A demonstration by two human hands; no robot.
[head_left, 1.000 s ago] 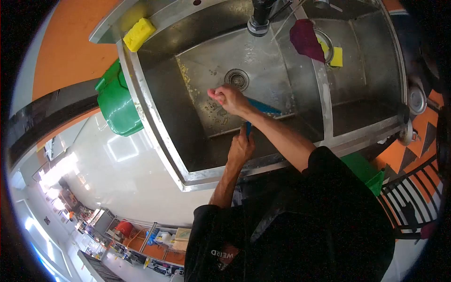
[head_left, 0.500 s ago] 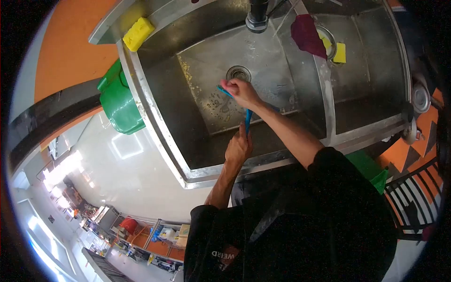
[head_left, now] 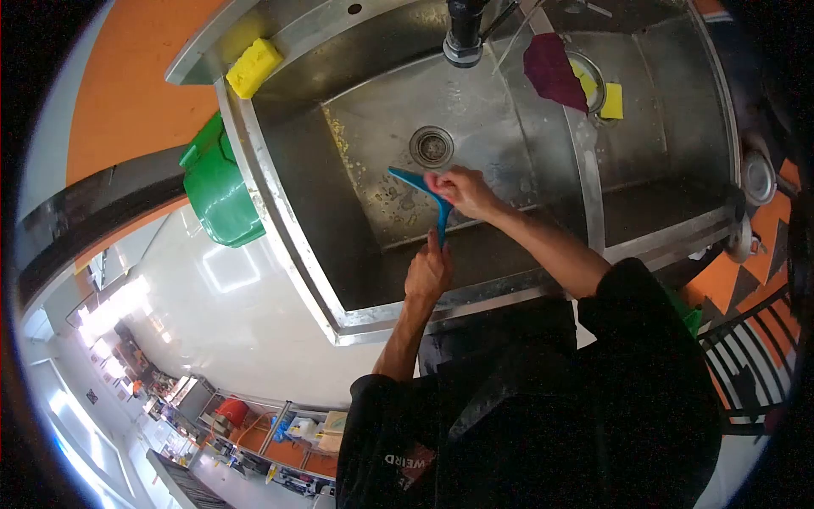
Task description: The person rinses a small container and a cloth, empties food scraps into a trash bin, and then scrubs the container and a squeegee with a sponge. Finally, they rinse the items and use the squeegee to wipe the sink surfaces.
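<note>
My left hand (head_left: 429,273) is wrapped around the handle of a blue squeegee (head_left: 409,177), which is held over the sink basin (head_left: 373,208) with its head toward the drain (head_left: 432,148). At the right part of that head is my right hand (head_left: 466,192), fingers curled in against the blade and slightly smeared by motion. Its forearm reaches in from the right. Small yellowish bits (head_left: 339,140) and wet spots lie on the basin floor.
A yellow sponge (head_left: 253,69) sits on the left rim. Overhead hangs a black faucet (head_left: 463,38). A maroon cloth (head_left: 554,73) drapes over the divider, beside a round metal bowl (head_left: 604,85) and yellow piece (head_left: 613,101). A green bin (head_left: 222,191) stands left.
My right hand has slid right and toward me along the squeegee's head, uncovering its left part. My left hand stays on the handle, almost in place.
</note>
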